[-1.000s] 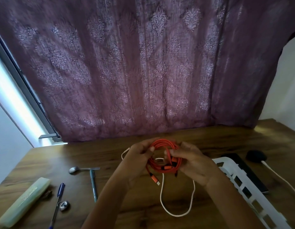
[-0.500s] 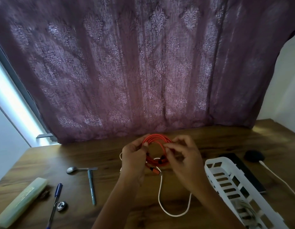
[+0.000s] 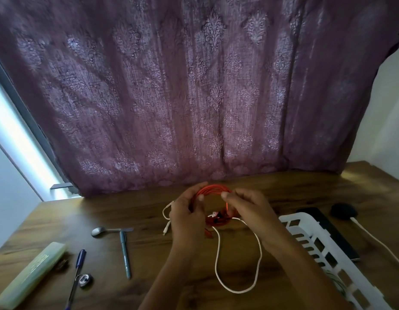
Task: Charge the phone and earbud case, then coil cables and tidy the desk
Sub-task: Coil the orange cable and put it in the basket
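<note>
We hold the coiled orange cable (image 3: 213,189) above the desk (image 3: 136,211). Our left hand (image 3: 186,217) grips its nine o'clock side and our right hand (image 3: 250,209) pinches its two o'clock edge. A white cable (image 3: 217,253) loops toward six o'clock.

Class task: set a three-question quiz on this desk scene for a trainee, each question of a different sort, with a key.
1. True or false: the left hand and the right hand both hold the orange cable coil.
2. Multiple choice: the loose cable looped on the desk close to the person is A white, B black, C blue.
3. Short answer: on which side of the hands does the white basket stand?
Key: 1 true; 2 A; 3 the right.
</note>
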A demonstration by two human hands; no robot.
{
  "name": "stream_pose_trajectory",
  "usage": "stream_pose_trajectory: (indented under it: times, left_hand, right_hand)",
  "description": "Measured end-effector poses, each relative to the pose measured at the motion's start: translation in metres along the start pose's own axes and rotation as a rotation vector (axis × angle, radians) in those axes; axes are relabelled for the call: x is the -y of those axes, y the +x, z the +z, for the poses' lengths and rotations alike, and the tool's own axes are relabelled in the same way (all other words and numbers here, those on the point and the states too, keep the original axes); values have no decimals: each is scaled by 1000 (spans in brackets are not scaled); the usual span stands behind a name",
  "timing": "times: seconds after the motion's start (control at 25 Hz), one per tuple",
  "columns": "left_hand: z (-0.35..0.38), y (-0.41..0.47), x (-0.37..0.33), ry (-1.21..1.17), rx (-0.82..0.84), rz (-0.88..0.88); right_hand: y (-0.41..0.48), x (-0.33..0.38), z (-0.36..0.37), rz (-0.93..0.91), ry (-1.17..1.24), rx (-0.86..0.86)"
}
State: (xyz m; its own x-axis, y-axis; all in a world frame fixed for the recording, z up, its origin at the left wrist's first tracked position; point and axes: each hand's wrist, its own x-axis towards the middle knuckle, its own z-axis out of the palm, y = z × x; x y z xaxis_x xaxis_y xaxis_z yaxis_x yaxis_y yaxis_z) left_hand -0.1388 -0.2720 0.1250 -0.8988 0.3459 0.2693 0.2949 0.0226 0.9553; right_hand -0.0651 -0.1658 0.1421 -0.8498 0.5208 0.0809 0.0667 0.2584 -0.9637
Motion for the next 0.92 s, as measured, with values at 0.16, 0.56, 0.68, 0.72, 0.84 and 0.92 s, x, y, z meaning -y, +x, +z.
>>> stream_pose_trajectory:
  times: [0.16,0.56,0.68,0.72,0.84,0.92]
  left_hand:
    - [0,-5,-6,141,-44,150]
    - [0,-8,-11,268,-73,440]
    - [-5,-4,-5,216,-106,417]
    - [-6,-4,-4,217,-109,429]
    - [-9,-1,-2,175,-112,376]
    - [-11,1,-1,95,-101,243]
  right_hand:
    - [1,5,-4,27,69,-56]
    - [-12,14,9,164,429,-35]
    - [-9,17,-4,213,471,82]
    - [-7,17,-9,244,499,139]
    - [-3,14,-22,232,404,209]
    - [-3,9,-22,96,194,106]
